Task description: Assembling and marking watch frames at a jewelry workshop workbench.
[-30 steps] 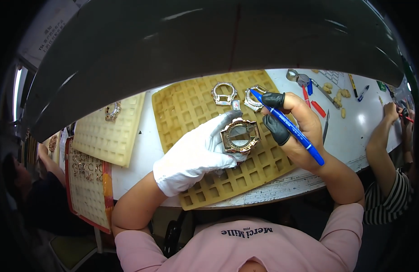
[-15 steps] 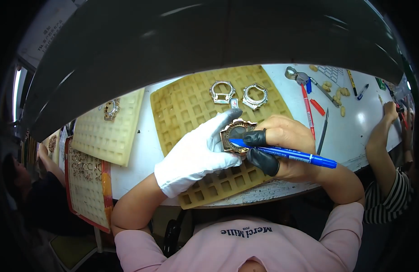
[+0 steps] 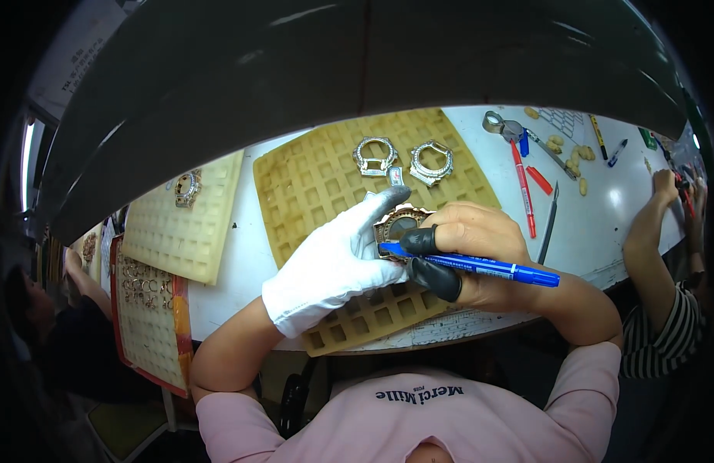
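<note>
My left hand (image 3: 326,266), in a white glove with a dark cover on one fingertip, grips a rose-gold watch case (image 3: 400,224). Black finger cots cover the thumb and forefinger of my right hand (image 3: 480,258), which is closed round a blue marker pen (image 3: 492,268). The pen's tip end lies over the lower left edge of the case; whether it touches is hidden. Beneath both hands lies a tan tray of square pockets (image 3: 299,193). Two silvery watch cases, one on the left (image 3: 375,157) and one on the right (image 3: 431,162), rest on it beyond my hands.
A red pen (image 3: 524,189), a dark tweezer-like tool (image 3: 550,224), a loupe (image 3: 494,122) and several peanuts (image 3: 581,154) lie right. Leftward, a paler tray (image 3: 179,239) bears another watch case (image 3: 188,189). A dark hood (image 3: 357,62) overhangs the bench. Co-workers sit on both sides.
The marker pen and my right hand have shifted slightly left and down across the watch case. My left hand keeps its hold almost unmoved.
</note>
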Tool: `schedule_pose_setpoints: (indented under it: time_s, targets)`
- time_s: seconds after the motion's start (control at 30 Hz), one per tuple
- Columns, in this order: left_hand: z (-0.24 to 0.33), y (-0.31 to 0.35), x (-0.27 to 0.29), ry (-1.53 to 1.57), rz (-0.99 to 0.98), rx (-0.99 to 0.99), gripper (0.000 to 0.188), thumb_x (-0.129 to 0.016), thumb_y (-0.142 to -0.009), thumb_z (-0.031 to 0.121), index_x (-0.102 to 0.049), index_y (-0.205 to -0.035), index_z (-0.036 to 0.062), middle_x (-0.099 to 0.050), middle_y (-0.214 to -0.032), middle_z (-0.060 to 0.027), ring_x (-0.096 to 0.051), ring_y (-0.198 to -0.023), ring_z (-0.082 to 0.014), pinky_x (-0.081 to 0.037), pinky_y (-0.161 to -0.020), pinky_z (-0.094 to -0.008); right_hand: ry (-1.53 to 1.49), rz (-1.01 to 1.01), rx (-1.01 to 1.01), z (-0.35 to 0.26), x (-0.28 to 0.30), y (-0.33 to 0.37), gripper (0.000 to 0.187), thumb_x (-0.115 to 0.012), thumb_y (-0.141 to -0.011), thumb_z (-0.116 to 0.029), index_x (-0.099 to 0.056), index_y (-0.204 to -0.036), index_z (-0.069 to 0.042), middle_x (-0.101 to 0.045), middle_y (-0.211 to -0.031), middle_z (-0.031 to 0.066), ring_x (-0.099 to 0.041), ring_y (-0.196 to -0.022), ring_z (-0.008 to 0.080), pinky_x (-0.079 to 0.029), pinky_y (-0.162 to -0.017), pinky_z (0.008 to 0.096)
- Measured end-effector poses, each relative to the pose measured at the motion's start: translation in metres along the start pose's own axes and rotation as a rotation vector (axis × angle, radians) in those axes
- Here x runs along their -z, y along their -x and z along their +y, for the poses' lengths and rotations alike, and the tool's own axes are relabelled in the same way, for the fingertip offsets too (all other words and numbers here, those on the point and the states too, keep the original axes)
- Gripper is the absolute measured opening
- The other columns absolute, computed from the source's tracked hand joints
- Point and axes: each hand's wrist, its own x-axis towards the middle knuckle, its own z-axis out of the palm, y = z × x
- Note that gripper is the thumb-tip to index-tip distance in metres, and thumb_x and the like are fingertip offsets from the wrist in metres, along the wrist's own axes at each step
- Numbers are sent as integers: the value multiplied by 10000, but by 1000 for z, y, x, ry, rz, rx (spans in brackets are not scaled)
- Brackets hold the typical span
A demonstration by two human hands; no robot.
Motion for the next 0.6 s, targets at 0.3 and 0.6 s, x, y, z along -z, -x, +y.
schedule_pose_setpoints:
  time_s: [0.3, 0.6]
  targets:
    - [-2, -2, 1, 3, -5, -36, 825, -749, -781, 207, -338, -1462, -17, -502, -1377, -179, -506, -1250, -231, -379, -1060, -324, -27, 0, 11, 0, 0, -1, 248, -788, -757, -117, -666, -942, -4, -677, -858, 146, -666, -715, 282, -517, -611, 339]
    - [6, 1, 0, 412, -15, -2, 780, -703, -797, -24, -297, -1463, -21, -526, -1294, -116, -585, -1109, -164, -514, -896, -279, -143, 160, -7, 11, 15, 2, 282, -566, -897, 36, -569, -1179, 42, -664, -921, 133, -648, -797, 153, -517, -694, 265]
